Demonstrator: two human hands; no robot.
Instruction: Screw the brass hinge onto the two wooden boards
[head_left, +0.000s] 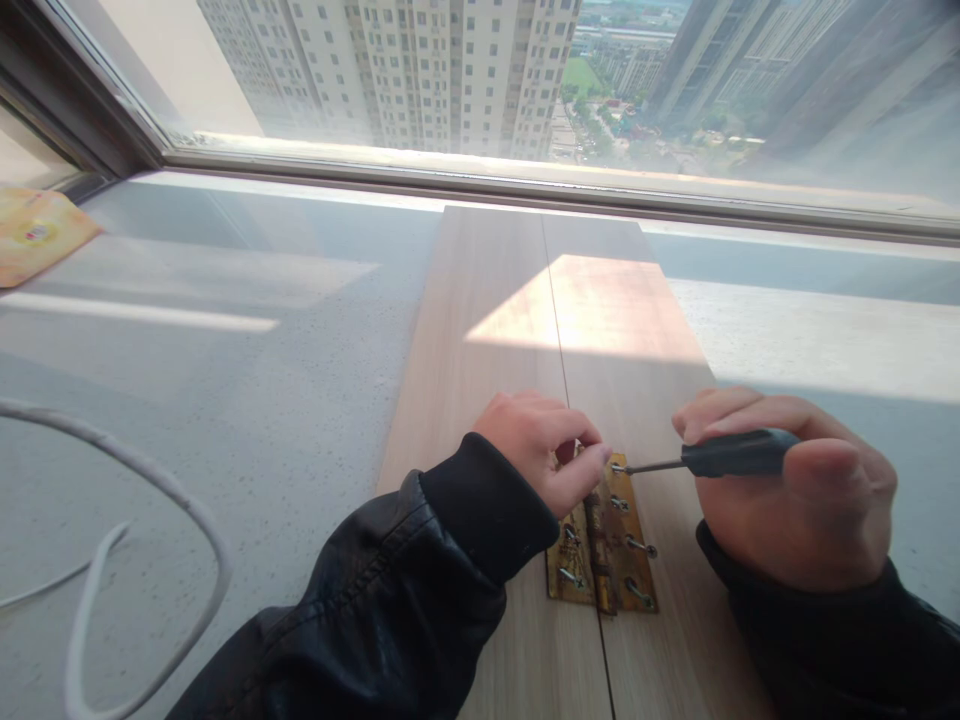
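Note:
A brass-coloured, stained hinge (602, 570) lies across the seam between two light wood boards (487, 270). Several screws stand tilted in its holes, among them one screw (641, 546) leaning right. My right hand (810, 500) is wrapped around the dark handle of a screwdriver (739, 455), whose shaft points left. Its tip meets the head of the screw (618, 468) at the hinge's far right corner. Right beside that screw, my left hand (544, 445) has thumb and forefinger pinched together. What they hold, if anything, is hidden. The left hand covers the hinge's far left part.
The boards lie on a pale speckled windowsill (315, 390) and reach almost to the window frame (480, 185). A white cable (202, 520) loops at the left. A yellow-orange patterned item (41, 235) sits in the far left corner. Sunlight falls across the boards.

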